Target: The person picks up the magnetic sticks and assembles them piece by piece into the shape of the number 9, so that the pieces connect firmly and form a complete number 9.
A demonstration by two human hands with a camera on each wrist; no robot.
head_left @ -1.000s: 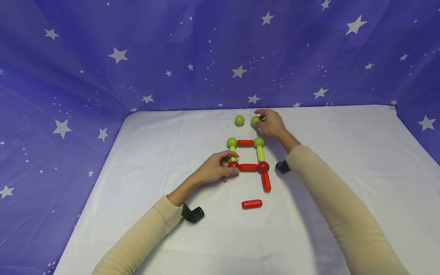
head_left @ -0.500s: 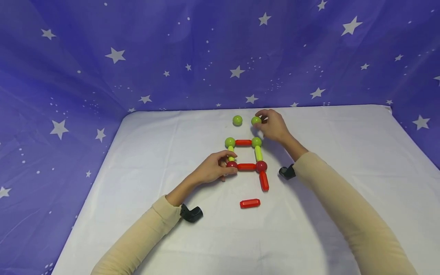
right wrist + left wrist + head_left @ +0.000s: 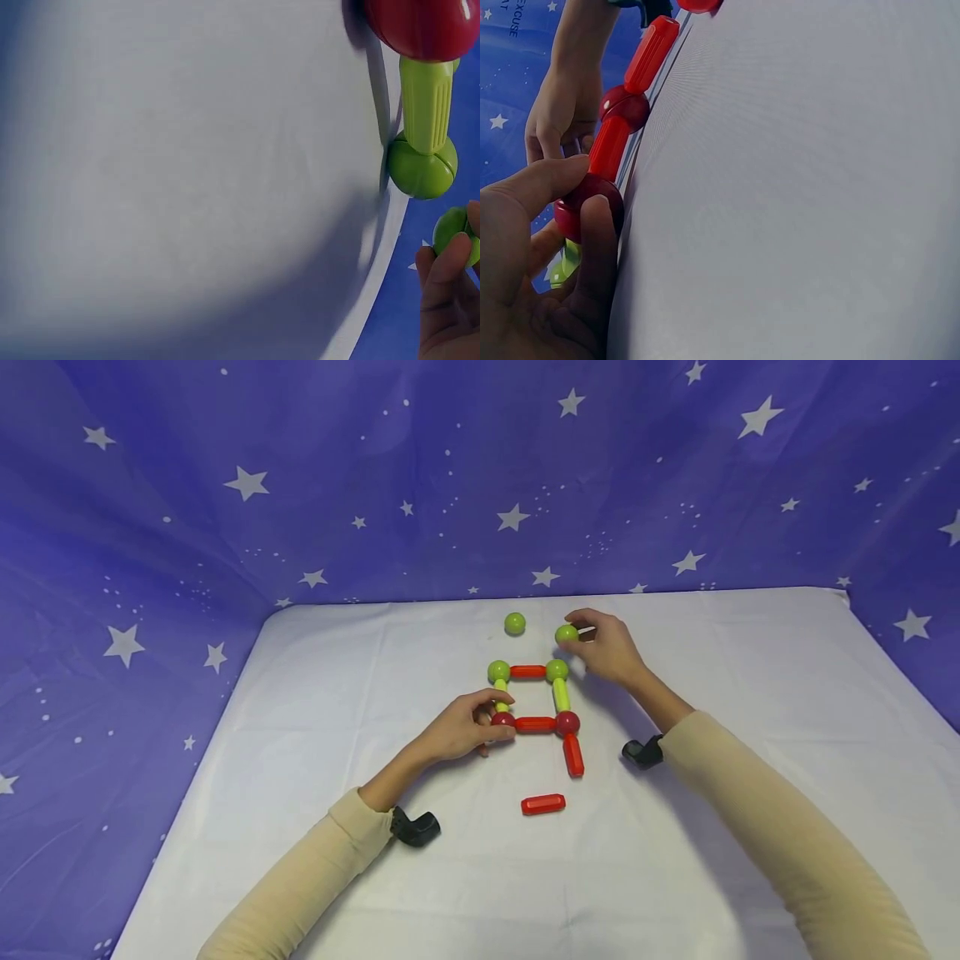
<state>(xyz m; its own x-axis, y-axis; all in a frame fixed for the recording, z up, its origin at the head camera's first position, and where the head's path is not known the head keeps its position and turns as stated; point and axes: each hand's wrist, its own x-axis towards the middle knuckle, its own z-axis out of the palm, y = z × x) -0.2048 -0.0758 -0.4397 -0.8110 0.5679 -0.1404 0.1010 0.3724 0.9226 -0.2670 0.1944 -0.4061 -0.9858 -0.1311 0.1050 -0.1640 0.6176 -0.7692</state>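
Observation:
My left hand [image 3: 461,727] grips the red ball [image 3: 570,217] at the near left corner of a square frame of balls and rods. Two green balls form the far corners, and another red ball [image 3: 567,723] the near right one. Red rods [image 3: 535,725] join the corners crosswise, yellow-green rods [image 3: 562,695] front to back. From the near right ball a further red rod [image 3: 573,755] sticks out toward me. Behind the frame's far right corner, my right hand [image 3: 611,647] pinches a loose green ball [image 3: 567,634] between thumb and fingers; it shows in the right wrist view too.
Another green ball [image 3: 514,623] lies alone near the table's back edge. A single red rod [image 3: 543,804] lies in front of the frame on the white cloth [image 3: 465,893]. Dark camera mounts [image 3: 416,828] jut from both wrists. A blue star-patterned curtain [image 3: 420,460] stands behind.
My right hand has drawn the green ball to the right and slightly nearer, away from the other loose ball. My left hand keeps its hold on the red corner ball.

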